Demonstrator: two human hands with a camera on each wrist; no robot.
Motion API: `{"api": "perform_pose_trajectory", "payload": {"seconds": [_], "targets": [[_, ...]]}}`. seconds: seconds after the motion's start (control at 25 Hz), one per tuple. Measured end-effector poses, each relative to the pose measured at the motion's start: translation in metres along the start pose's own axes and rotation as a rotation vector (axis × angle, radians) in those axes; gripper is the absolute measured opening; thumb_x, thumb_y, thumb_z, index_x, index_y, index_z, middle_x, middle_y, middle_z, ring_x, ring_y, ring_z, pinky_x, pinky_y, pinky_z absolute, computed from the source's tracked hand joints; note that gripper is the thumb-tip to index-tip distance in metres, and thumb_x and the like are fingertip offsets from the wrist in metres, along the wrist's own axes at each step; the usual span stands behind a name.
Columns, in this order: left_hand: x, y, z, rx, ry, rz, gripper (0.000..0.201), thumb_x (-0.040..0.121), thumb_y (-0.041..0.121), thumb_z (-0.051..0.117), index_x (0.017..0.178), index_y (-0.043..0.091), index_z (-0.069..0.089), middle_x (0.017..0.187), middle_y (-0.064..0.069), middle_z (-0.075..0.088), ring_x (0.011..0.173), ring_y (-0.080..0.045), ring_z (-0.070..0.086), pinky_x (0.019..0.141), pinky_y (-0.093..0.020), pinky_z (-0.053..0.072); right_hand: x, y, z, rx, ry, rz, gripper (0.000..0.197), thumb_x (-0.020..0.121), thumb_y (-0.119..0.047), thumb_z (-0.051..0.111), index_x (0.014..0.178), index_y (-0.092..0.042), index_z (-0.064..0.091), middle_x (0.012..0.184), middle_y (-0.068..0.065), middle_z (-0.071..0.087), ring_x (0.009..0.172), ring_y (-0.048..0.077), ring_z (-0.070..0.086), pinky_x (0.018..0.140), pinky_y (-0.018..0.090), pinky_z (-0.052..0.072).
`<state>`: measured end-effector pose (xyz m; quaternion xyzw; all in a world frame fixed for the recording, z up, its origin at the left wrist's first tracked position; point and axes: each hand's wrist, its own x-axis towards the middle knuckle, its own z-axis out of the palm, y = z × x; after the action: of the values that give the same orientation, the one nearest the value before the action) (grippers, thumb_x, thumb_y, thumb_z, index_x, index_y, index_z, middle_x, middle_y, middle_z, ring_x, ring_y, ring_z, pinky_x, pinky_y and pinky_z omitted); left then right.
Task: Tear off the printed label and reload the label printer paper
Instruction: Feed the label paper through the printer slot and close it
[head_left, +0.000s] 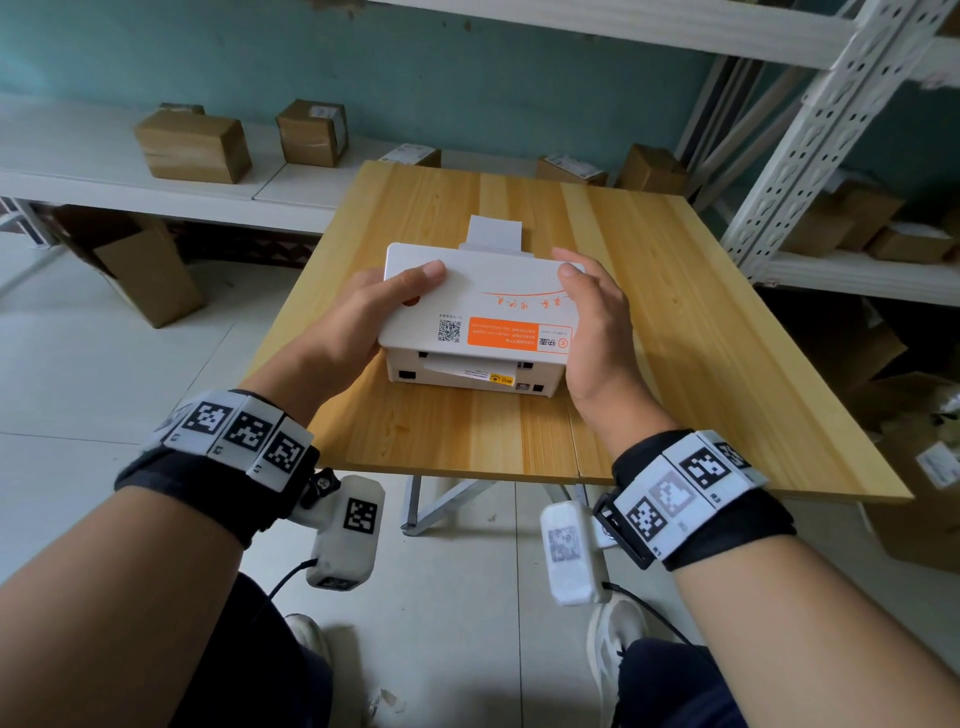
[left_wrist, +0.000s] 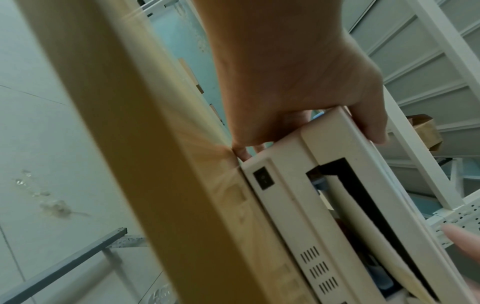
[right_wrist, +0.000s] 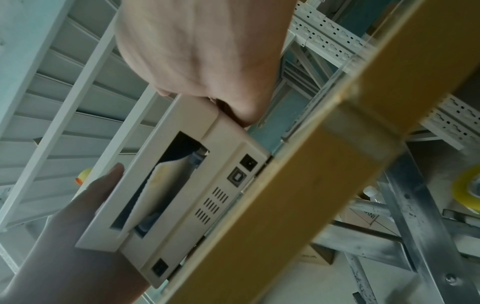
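A white label printer (head_left: 472, 317) with an orange sticker on its lid stands in the middle of the wooden table (head_left: 701, 338), its back toward me. A blank white label (head_left: 493, 234) sticks out on its far side. My left hand (head_left: 363, 322) grips the lid's left edge, thumb on top. My right hand (head_left: 597, 332) grips the right edge the same way. In the left wrist view my left hand (left_wrist: 298, 82) clasps the lid corner of the printer (left_wrist: 298, 216). In the right wrist view my right hand (right_wrist: 202, 51) holds the other corner, and paper (right_wrist: 161, 185) shows in the rear slot.
Cardboard boxes (head_left: 192, 145) sit on the white shelf behind the table. A metal rack (head_left: 831, 130) with more boxes stands at the right. An open carton (head_left: 145, 270) leans on the floor at the left. A tape roll (right_wrist: 467, 189) lies under the table's right side.
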<state>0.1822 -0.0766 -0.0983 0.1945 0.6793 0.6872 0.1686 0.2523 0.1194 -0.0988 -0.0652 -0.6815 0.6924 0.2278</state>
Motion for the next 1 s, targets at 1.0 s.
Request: {"api": "perform_pose_trajectory", "payload": {"seconds": [1.0], "targets": [[0.0025, -0.0028, -0.0016, 0.038, -0.005, 0.034, 0.041, 0.089, 0.04, 0.06, 0.11, 0.006, 0.069, 0.113, -0.02, 0.074, 0.098, -0.032, 0.071, 0.093, -0.047, 0.05, -0.0065, -0.0067, 0.0009, 0.042, -0.064, -0.028, 0.032, 0.089, -0.039, 0.041, 0.106, -0.022, 0.062, 0.087, -0.012, 0.073, 0.082, -0.001, 0.071, 0.065, 0.016, 0.052]]}}
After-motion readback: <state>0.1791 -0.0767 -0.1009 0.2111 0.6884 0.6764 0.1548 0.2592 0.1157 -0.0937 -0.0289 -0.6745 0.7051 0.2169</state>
